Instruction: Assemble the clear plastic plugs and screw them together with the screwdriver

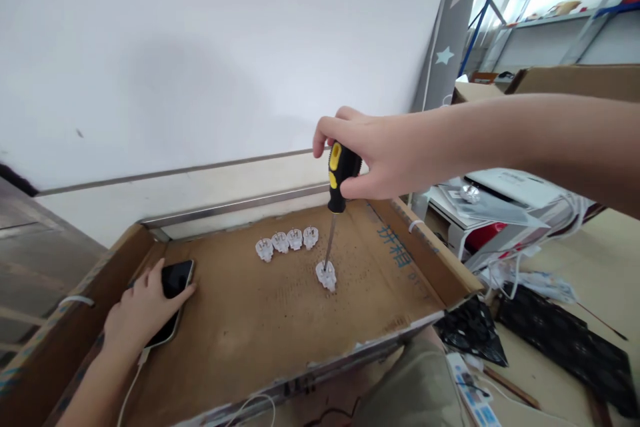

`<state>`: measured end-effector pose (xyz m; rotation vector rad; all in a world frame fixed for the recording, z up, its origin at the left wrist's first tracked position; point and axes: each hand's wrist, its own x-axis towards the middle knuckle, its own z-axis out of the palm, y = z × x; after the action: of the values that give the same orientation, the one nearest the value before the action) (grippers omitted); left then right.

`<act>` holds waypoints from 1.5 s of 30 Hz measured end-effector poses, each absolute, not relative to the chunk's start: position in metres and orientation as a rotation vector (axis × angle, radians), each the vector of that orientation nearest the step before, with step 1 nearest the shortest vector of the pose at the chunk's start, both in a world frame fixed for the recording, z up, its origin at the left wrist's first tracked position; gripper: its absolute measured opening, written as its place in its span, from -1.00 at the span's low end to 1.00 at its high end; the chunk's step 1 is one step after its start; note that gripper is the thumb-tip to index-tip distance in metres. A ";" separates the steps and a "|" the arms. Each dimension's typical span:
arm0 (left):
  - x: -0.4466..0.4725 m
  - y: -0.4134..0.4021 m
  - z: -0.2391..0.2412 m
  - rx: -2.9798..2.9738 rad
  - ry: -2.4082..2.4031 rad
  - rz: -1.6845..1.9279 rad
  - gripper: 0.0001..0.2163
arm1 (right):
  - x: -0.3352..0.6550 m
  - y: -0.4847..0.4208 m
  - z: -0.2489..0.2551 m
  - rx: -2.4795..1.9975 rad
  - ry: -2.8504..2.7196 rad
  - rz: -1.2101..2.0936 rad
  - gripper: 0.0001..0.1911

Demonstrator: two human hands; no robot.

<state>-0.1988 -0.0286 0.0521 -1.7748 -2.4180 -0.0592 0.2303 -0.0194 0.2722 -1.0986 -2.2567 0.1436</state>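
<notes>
My right hand (373, 150) grips the black and yellow handle of a screwdriver (344, 170). The shaft points down, slightly tilted, and its tip meets a small white plug part (327, 276) lying on the cardboard. Behind and to the left, several similar white plug parts (295, 239) lie in a row, their metal pins showing. At the left side of the cardboard tray, my left hand (145, 303) rests around a smartphone (176, 279), thumb and fingers on it. The phone's screen is dark, and a white cable (133, 383) runs from its lower end.
The shallow cardboard tray (240, 347) has raised sides and blue handwriting at right. A white wall (225, 67) stands behind it. To the right are a white machine (515, 190), black plastic trays (565, 340) and a power strip (473, 390). My knee (410, 387) shows below the front edge.
</notes>
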 end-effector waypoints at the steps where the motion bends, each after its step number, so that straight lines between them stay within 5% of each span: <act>1: -0.196 -0.027 0.050 -1.783 -2.418 -0.039 -0.31 | 0.230 -0.017 0.275 -1.079 -2.230 0.170 -0.66; 5: -0.194 -0.024 0.046 -1.758 -2.422 -0.034 -0.32 | 0.218 -0.024 0.284 -1.177 -2.426 0.103 -0.70; 12: -0.184 -0.031 0.053 -1.665 -2.574 -0.071 -0.20 | 0.188 -0.051 0.285 -1.614 -2.449 -0.728 -0.65; 22: -0.166 -0.037 0.054 -1.659 -2.455 -0.236 -0.32 | 0.198 -0.039 0.301 -1.589 -2.794 -0.348 -0.41; 26: -0.098 -0.045 0.055 -2.142 -2.017 -0.755 -0.50 | 0.190 -0.044 0.306 -1.714 -2.786 -0.262 -0.57; 30: 0.009 -0.056 0.065 -2.778 -1.756 -1.486 -0.45 | 0.184 -0.043 0.306 -1.731 -2.698 -0.509 -0.51; 35: 0.074 -0.055 0.062 -2.918 -1.767 -2.148 -0.62 | 0.182 -0.045 0.306 -1.667 -2.823 -0.379 -0.51; 40: 0.056 -0.041 0.022 -3.054 -1.878 -1.607 -0.72 | 0.185 -0.046 0.302 -1.797 -2.661 -0.629 -0.42; 45: 0.049 -0.026 -0.012 -3.027 -1.720 -1.377 -0.75 | 0.192 -0.037 0.305 -1.794 -2.778 -0.186 -0.48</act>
<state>0.0492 -0.0260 -0.0123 -3.0274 -1.7200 -1.3772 0.1918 -0.0370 0.3053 -1.7943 -2.7782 -0.1864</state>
